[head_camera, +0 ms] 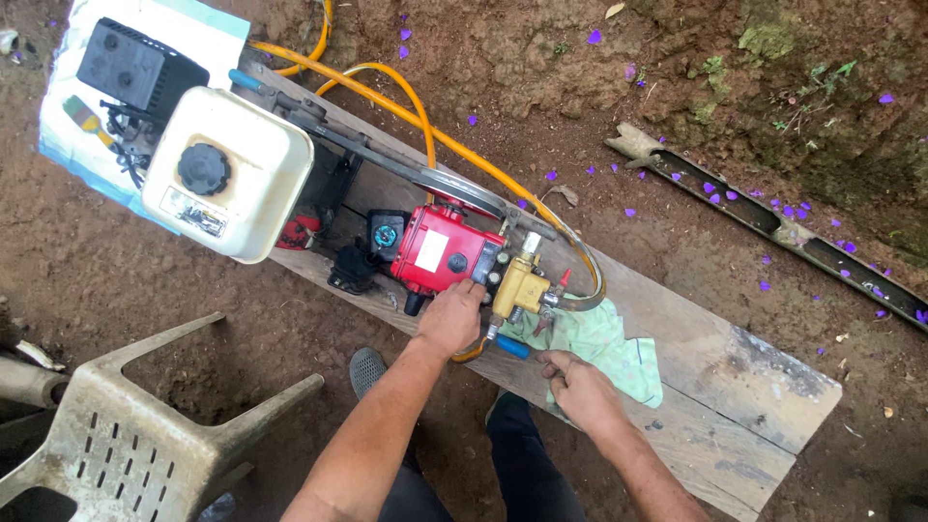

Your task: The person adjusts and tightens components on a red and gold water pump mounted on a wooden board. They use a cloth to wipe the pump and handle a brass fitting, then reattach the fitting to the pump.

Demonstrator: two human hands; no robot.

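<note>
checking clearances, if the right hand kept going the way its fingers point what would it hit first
The right hand points up-left along the board. First in line looks like the blue handle, then the brass fitting, though depth is hard to judge.

Lighting: soft, even daylight, overcast in character; no single source direction evident. Shadows: faint and diffuse, darkest under the white fuel tank (pixel 230 174) and beneath the overturned plastic chair (pixel 135 425). Glare: mild sheen on the tank top and on the red pump body (pixel 440 249); no blown highlights. Focus: sharp across the centre, wooden plank (pixel 715 377) grain legible. Blur: slight softness at the frame corners. Distortion: wide-angle stretch toward the edges. Colour: saturated, earth tones reddish-brown.
</note>
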